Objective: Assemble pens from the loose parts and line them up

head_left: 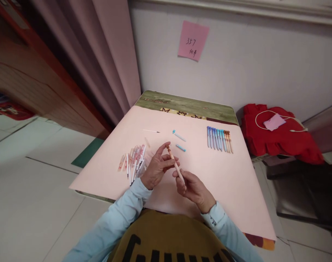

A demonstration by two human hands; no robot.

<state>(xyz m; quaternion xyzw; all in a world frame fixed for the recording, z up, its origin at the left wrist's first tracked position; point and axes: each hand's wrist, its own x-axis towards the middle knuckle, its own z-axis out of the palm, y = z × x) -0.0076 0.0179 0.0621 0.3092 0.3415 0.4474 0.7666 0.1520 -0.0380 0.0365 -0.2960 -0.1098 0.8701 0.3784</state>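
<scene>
Between my two hands is a pinkish-beige pen (177, 166) with a brown top, held at a slant above the table. The fingers of my left hand (158, 165) close on its upper part, one fingertip at the brown top. Lower down, my right hand (193, 187) grips the pale tip end. Just beyond them lie a blue pen part with a pale barrel (180, 136) and a short blue pen piece (180, 147). To the left is a pile of white refills (133, 171) and pink patterned pieces (135, 153). One refill (151, 130) lies apart, farther back.
A row of several blue and brown pens (219, 140) lies at the right of the pink-covered table (223, 182). Red cloth (277, 140) with a white cable sits on a seat to the right. A pink note (193, 40) is stuck on the wall behind.
</scene>
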